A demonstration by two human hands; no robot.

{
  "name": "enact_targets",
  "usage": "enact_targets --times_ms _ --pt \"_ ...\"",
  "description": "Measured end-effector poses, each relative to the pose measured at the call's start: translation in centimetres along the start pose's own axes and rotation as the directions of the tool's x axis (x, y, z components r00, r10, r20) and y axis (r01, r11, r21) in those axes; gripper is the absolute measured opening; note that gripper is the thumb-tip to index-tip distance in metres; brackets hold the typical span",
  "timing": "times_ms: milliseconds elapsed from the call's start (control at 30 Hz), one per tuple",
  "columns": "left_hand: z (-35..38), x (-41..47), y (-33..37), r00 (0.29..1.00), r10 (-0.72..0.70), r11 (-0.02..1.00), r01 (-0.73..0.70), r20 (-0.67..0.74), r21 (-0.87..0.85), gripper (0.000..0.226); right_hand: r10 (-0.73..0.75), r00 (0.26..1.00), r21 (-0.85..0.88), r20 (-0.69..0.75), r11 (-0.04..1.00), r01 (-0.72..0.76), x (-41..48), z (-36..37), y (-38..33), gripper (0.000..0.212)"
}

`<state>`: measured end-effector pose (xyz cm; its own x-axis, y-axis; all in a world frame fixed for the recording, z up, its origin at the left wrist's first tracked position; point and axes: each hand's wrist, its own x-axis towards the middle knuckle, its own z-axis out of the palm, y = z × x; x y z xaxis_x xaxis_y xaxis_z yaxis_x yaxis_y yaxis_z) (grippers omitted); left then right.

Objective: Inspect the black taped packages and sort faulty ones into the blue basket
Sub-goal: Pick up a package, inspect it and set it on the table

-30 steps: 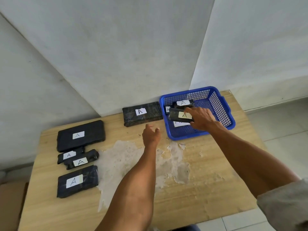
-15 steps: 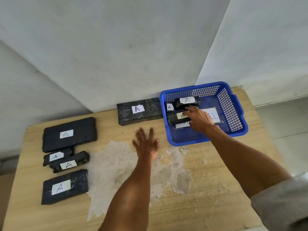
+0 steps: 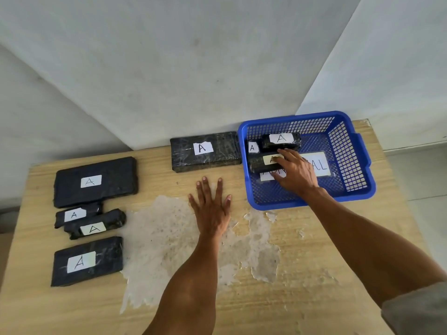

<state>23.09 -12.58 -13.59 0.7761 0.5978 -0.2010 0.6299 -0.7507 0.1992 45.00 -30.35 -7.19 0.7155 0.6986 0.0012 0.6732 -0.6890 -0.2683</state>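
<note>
we see a wooden table [image 3: 314, 286] pushed into a corner of pale walls, its top worn into a pale peeled patch [image 3: 164, 238] in the middle. along the left side lie four black taped packages, each labelled "a": a large flat package [image 3: 95, 181] at the back, two small crumpled packages [image 3: 77, 213] overlapping in front of it, and a medium package [image 3: 87, 261] nearest us. a long package [image 3: 205, 151] lies at the back edge, its right end touching the blue basket [image 3: 362, 165].

the basket sits at the table's back right corner. a paper sign [image 3: 319, 165] on its floor is partly covered. in it are a back package [image 3: 281, 140], a small package [image 3: 252, 148] against the left wall, and a front package [image 3: 260, 163].

the right hand [image 3: 295, 172] reaches into the basket, fingers nearly straight and resting on top of the front package, thumb at its near edge. the left hand [image 3: 210, 204] lies flat on the table with fingers spread, holding nothing, just left of the basket and in front of the long package.
</note>
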Motion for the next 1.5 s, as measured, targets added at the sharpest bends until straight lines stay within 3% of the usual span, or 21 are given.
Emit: enact_targets --times_ms 867,1367,1500 --pt "-1.8 0.4 0.0 0.974 -0.015 1.000 0.016 0.228 -0.003 0.064 0.023 0.999 -0.028 -0.048 0.999 -0.024 0.1 0.1 -1.0 0.035" --pt "-1.8 -0.1 -0.5 0.986 0.002 0.999 0.003 0.165 -0.034 0.065 0.119 0.993 0.006 -0.005 0.993 -0.119 -0.1 -0.6 -2.7 0.042" --pt "-1.7 -1.4 -1.9 0.989 0.064 0.998 -0.064 0.136 -0.002 0.064 0.200 0.974 0.084 -0.110 0.978 -0.191 -0.4 -1.2 -4.5 0.038"
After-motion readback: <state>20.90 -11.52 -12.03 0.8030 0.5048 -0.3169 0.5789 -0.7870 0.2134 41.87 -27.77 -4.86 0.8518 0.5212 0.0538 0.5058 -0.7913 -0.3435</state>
